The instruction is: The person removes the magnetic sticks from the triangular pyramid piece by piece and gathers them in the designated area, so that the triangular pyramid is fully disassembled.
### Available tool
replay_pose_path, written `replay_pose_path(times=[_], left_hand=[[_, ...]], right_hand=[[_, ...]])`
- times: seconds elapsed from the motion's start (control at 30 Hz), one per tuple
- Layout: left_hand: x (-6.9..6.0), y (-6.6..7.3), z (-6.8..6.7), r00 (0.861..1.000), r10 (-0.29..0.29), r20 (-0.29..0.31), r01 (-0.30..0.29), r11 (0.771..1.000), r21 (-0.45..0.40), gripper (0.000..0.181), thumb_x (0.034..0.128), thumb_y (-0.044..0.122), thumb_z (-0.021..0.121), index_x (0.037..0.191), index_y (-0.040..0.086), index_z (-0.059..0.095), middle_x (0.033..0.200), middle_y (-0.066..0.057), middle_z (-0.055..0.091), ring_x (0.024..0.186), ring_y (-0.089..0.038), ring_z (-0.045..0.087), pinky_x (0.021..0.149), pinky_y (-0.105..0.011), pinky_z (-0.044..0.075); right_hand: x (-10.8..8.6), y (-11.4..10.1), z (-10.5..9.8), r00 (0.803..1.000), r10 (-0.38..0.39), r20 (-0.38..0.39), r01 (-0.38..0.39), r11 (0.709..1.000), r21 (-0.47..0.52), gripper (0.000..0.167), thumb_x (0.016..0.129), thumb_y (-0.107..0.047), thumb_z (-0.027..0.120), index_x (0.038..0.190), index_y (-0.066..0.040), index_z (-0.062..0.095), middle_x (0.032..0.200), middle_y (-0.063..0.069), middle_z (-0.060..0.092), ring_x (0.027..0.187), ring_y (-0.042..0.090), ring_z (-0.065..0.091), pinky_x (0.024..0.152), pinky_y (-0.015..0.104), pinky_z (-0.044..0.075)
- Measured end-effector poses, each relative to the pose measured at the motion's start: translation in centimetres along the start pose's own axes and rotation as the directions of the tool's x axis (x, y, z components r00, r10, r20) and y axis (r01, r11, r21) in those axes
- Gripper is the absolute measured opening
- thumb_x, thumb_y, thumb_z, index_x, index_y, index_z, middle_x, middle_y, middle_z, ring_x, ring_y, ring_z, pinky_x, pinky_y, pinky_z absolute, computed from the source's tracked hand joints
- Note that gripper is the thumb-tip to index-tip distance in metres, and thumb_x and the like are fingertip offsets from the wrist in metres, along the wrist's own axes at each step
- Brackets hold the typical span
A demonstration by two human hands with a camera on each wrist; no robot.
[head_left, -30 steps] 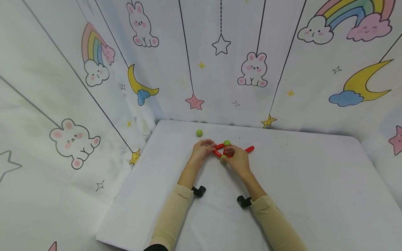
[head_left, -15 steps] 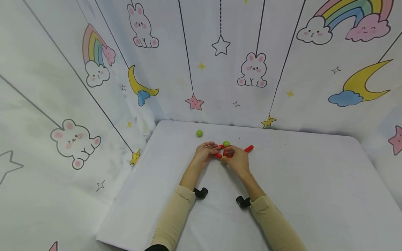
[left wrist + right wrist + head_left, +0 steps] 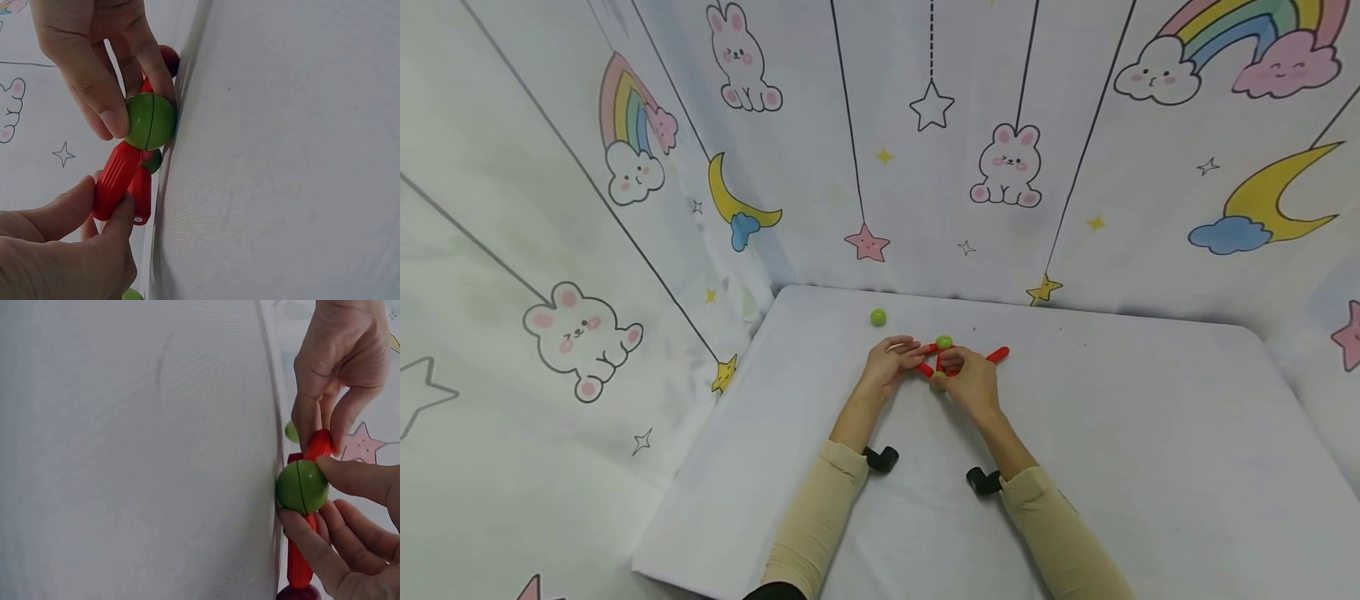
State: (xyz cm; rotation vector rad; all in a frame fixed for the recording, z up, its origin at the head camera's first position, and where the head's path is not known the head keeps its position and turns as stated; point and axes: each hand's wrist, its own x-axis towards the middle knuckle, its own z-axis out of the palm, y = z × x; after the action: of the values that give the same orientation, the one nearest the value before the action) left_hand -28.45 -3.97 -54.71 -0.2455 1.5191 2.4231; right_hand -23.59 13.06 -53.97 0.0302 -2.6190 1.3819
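Red rods and green balls are joined on the white table. My left hand [image 3: 889, 367] pinches a ridged red rod [image 3: 115, 178] between thumb and fingers; a second red rod [image 3: 141, 195] lies close beside it. The right hand [image 3: 973, 385] pinches the near green ball [image 3: 302, 487], which sits at the end of the left hand's rod. From that ball another red rod [image 3: 300, 556] runs to a dark red ball [image 3: 299, 593] in the right wrist view. Behind the hands sits the far green ball [image 3: 943, 342], and one red rod [image 3: 998, 355] sticks out to the right.
A separate green ball [image 3: 878, 317] rests near the back edge of the white table [image 3: 1120, 433]. Behind and to the left hangs a white cloth [image 3: 820, 150] printed with rabbits, stars, moons and rainbows.
Compared with a second ago, my left hand has moved slightly right, closer over the red rod. The right hand keeps its pinch on the near green ball with little movement.
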Motion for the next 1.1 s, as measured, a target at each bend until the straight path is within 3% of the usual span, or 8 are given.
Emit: replay_pose_path(times=[0.27,0.5,0.67,0.83,1.1], left_hand=[[0.0,0.2,-0.1,1.0,0.016,-0.023,-0.016,1.0,-0.015,0.052,0.0933,-0.02,0.059,0.143,-0.01,0.046,0.148,-0.033,0.049,0.124,-0.034,0.066,0.082,-0.023,0.061],[0.0,2.5,-1.8,0.99,0.1,-0.104,-0.112,0.988,-0.11,0.056,0.0932,-0.021,0.059,0.146,-0.012,0.043,0.147,-0.035,0.049,0.122,-0.032,0.068,0.088,-0.026,0.06],[0.1,3.6,-2.9,0.992,0.085,-0.096,-0.096,0.988,-0.121,0.06,0.0942,-0.02,0.059,0.151,-0.011,0.04,0.151,-0.033,0.047,0.12,-0.027,0.07,0.09,-0.025,0.059],[0.5,3.8,-3.6,0.988,0.074,-0.138,-0.094,0.985,-0.145,0.058,0.0933,-0.02,0.061,0.147,-0.01,0.043,0.145,-0.029,0.055,0.115,-0.023,0.072,0.086,-0.024,0.06],[0.9,4.5,-5.3,0.969,0.12,-0.218,-0.162,0.968,-0.19,0.041,0.0916,-0.022,0.06,0.128,-0.004,0.056,0.142,-0.032,0.055,0.117,-0.031,0.071,0.088,-0.027,0.061]], right_hand=[[0.1,0.0,0.0,1.0,0.008,0.016,-0.008,1.0,0.0,0.04,0.078,-0.008,0.091,0.114,0.001,0.075,0.103,0.014,0.078,0.096,0.028,0.073,0.087,0.046,0.058],[0.0,-0.1,-0.6,0.997,0.066,0.046,-0.065,0.998,-0.01,0.038,0.081,-0.008,0.089,0.116,-0.003,0.074,0.105,0.01,0.076,0.099,0.026,0.071,0.087,0.043,0.058],[0.1,0.1,-1.0,0.997,0.063,0.044,-0.063,0.998,-0.003,0.037,0.082,-0.008,0.089,0.115,-0.002,0.074,0.106,0.011,0.076,0.099,0.026,0.071,0.086,0.043,0.058],[0.1,0.3,-1.1,0.999,0.03,0.044,-0.031,1.0,0.002,0.037,0.081,-0.006,0.088,0.115,0.001,0.074,0.105,0.014,0.077,0.099,0.028,0.073,0.087,0.046,0.057],[-0.1,0.2,-1.2,0.999,0.017,0.036,-0.018,1.0,0.011,0.036,0.081,-0.005,0.088,0.114,0.001,0.075,0.103,0.014,0.077,0.097,0.029,0.071,0.085,0.046,0.057]])
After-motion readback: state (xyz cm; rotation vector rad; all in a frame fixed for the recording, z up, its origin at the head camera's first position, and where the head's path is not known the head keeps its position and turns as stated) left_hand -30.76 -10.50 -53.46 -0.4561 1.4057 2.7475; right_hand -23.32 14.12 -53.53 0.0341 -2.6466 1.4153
